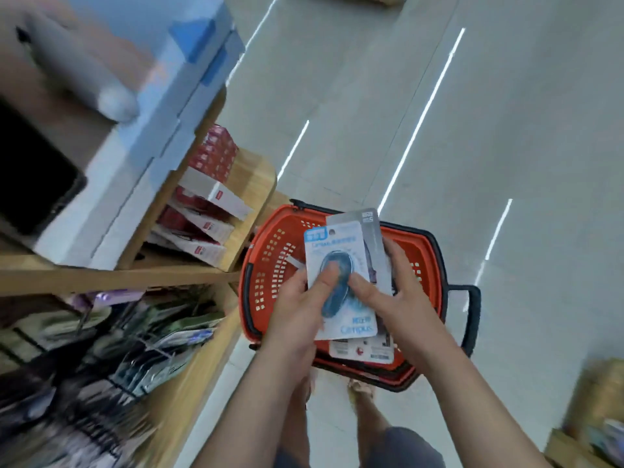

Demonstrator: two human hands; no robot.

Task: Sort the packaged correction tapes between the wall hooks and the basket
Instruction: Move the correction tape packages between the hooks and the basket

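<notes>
Our left hand (297, 309) pinches the lower left edge of the stacked correction tape packs (332, 243), thumb on the blue blister; our right hand (403, 298) grips their right side. The packs sit at lower centre frame, above the orange basket (265, 261).

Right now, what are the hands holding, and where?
The left hand and right hand hold stacked carded correction tapes: thumbs press the front white-and-blue card on its clear blister; the right hand's fingers wrap the grey card behind, above the orange plastic basket.
</notes>
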